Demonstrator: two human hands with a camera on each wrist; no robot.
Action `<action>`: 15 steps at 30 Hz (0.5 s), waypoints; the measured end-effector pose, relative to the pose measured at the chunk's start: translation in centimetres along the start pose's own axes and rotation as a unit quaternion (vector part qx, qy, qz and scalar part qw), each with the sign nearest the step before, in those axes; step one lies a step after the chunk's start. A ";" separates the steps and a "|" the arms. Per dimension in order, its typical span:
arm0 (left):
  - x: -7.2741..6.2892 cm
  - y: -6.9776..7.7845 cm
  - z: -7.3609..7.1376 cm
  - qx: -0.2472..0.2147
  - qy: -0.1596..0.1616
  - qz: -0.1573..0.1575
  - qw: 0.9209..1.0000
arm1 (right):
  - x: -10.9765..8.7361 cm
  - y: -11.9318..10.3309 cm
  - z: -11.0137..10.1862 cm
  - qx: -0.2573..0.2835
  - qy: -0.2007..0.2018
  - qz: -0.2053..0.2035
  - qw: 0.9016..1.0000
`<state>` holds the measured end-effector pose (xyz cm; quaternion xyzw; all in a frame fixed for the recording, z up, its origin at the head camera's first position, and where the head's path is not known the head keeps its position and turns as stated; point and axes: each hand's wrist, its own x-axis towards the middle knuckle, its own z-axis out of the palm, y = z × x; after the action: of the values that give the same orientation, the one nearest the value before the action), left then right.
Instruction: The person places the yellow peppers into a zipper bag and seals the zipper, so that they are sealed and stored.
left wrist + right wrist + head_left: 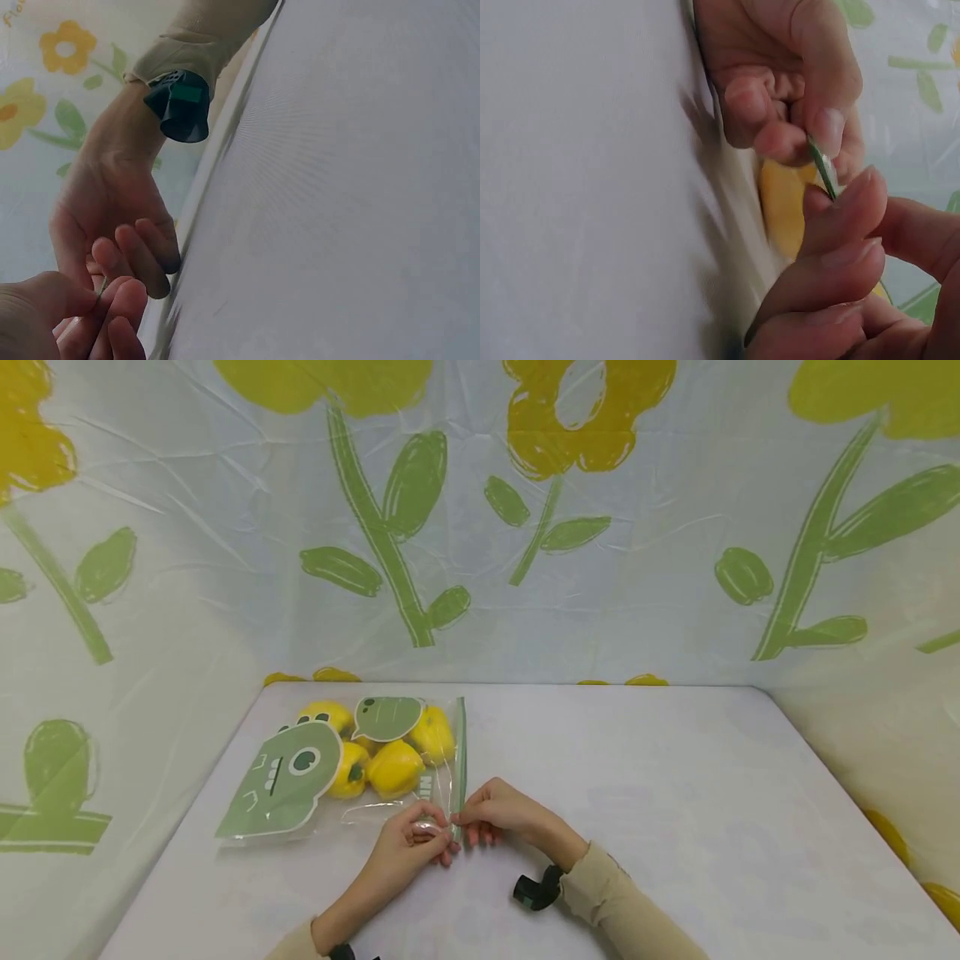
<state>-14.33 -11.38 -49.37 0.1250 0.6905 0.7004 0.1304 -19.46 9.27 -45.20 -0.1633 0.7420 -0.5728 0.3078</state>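
Note:
A clear zip bag (pixel 330 818) with a green cartoon creature printed on it lies flat on the table's left half. Inside it are several yellow bell peppers (pixel 395 768). Its green-edged opening (pixel 461 743) faces right. My left hand (pixel 412 843) pinches the near corner of that edge between thumb and finger. Right beside it, my right hand (pixel 506 814) pinches the same edge, fingertips almost touching the left ones. In the right wrist view a short green strip of the bag's edge (pixel 823 169) shows between the two hands' fingertips.
The white table (pixel 637 793) stretches to the right of the bag. A cloth with flower prints (pixel 637 552) hangs behind and at both sides. A black wrist-worn camera (pixel 536 891) sticks out below the right wrist, close above the tabletop.

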 end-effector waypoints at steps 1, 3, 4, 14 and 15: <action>0.0 0.0 0.0 0.000 -0.001 0.002 1.000 | 0.1 0.0 -0.1 0.004 0.010 0.000 1.000; 0.0 0.0 0.0 0.001 -0.002 0.006 1.000 | 0.5 0.0 -0.3 0.012 0.032 0.000 0.999; 0.0 0.0 -0.1 0.001 -0.004 0.006 1.000 | 0.7 0.1 -0.4 0.018 0.041 0.002 0.999; 0.1 0.0 -0.1 -0.018 -0.020 -0.005 1.000 | 4.3 0.2 -2.3 0.029 0.138 -0.001 0.990; 0.0 0.0 -0.1 -0.019 -0.021 -0.006 1.000 | 4.7 0.2 -2.4 0.028 0.147 -0.002 0.989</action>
<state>-14.36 -11.43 -49.34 0.1327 0.6748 0.7100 0.1516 -24.55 8.33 -46.27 -0.0696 0.7624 -0.6120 0.1985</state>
